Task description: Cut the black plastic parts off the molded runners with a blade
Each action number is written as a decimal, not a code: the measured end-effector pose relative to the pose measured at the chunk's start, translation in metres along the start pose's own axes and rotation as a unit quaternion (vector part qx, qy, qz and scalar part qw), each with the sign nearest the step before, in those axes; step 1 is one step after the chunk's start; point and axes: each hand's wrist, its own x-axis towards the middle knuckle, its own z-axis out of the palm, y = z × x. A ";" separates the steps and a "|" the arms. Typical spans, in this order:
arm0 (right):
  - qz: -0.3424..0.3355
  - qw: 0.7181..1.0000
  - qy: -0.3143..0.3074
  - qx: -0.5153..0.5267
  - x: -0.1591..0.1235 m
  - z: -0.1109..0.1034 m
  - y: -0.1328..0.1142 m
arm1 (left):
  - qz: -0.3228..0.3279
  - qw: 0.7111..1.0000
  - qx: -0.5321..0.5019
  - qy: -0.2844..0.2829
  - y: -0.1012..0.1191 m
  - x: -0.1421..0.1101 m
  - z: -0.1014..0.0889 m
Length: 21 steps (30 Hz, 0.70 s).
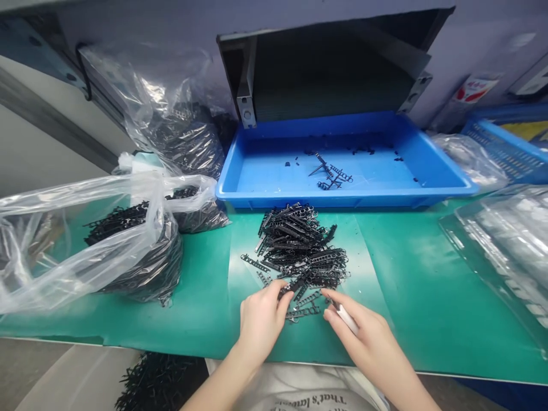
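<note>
My left hand (263, 314) is closed in a pinch on a black plastic strip (286, 290) at the near side of a pile. In my right hand (363, 331) is a slim white-handled tool (346, 318); my fingers hide most of its dark tip, so its kind is unclear. The pile of black plastic strips (299, 240), many with rows of rings, lies just beyond both hands on a pale sheet (359, 268). Between my hands a loose ringed strip (303, 312) lies flat on the green table mat (411, 274).
Behind the pile stands a blue tray (342, 201) with a few black pieces in it. Open plastic bags (141, 251) of black parts sit at the left, another bag (188, 137) behind. Clear plastic trays (505, 245) and a blue basket (492, 142) are at the right.
</note>
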 end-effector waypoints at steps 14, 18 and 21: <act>0.089 0.978 -0.071 0.177 0.025 0.003 -0.023 | -0.083 0.941 -0.250 -0.213 0.006 -0.021 -0.012; 0.105 0.957 -0.123 0.241 0.025 0.010 -0.028 | -0.125 0.865 -0.421 -0.242 0.000 -0.025 -0.002; 0.103 0.953 -0.127 0.255 0.019 0.016 -0.028 | -0.164 0.826 -0.483 -0.240 0.005 -0.028 0.000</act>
